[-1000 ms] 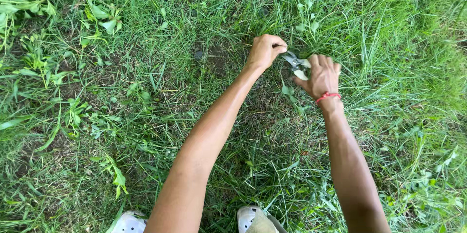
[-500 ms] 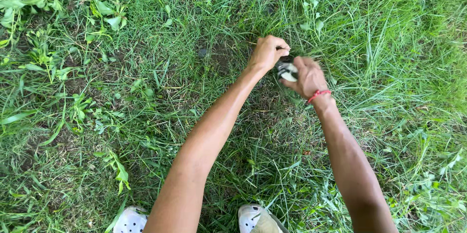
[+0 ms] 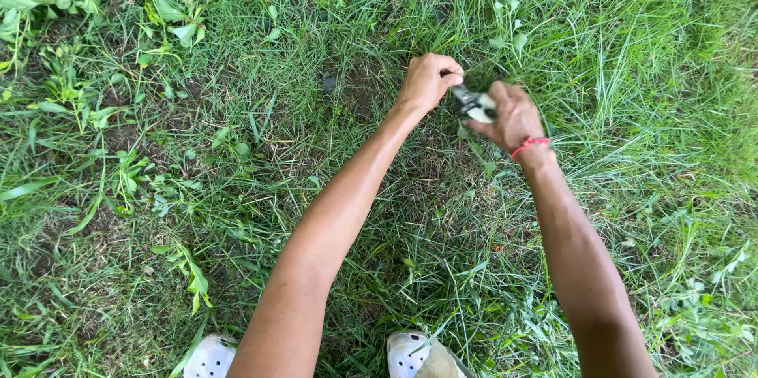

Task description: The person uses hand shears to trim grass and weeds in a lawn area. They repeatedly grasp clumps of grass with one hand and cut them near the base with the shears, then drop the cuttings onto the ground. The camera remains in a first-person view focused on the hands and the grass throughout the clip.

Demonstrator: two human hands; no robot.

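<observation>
Looked straight down on rough grass (image 3: 632, 70), long and bladed to the right, shorter and thinner near the middle. Noted broad-leaved weeds (image 3: 166, 15) along the left edge and a small bare patch of soil (image 3: 347, 90) just beyond the hands. Logged both arms stretched forward and low, the left arm (image 3: 339, 204) angled inward, the right arm (image 3: 576, 252) straighter. Saw the toes of two white perforated shoes (image 3: 209, 358) at the bottom edge, planted in the turf.

Found the left hand (image 3: 429, 80) curled into a tight fist, knuckles up, right at ground level among the blades; presumably gripping a pinch of grass, though could not tell what lay inside the fist. Found the right hand (image 3: 513, 113) wrapped firmly around the handles of small hand shears (image 3: 474, 101), with the dark metal end pointing at the left fist and almost touching it. Could not make out whether the blades stood open or shut. Marked a red wristband (image 3: 529, 143) on the right wrist.

Judged the step in hand as trimming grass by the handful: gathered with the left, cut with the right, with the shears at the base of the fist. Judged that a clean cut would call for blades kept below the left fingers, tension held on the gathered stems, and a full squeeze of the handles.
</observation>
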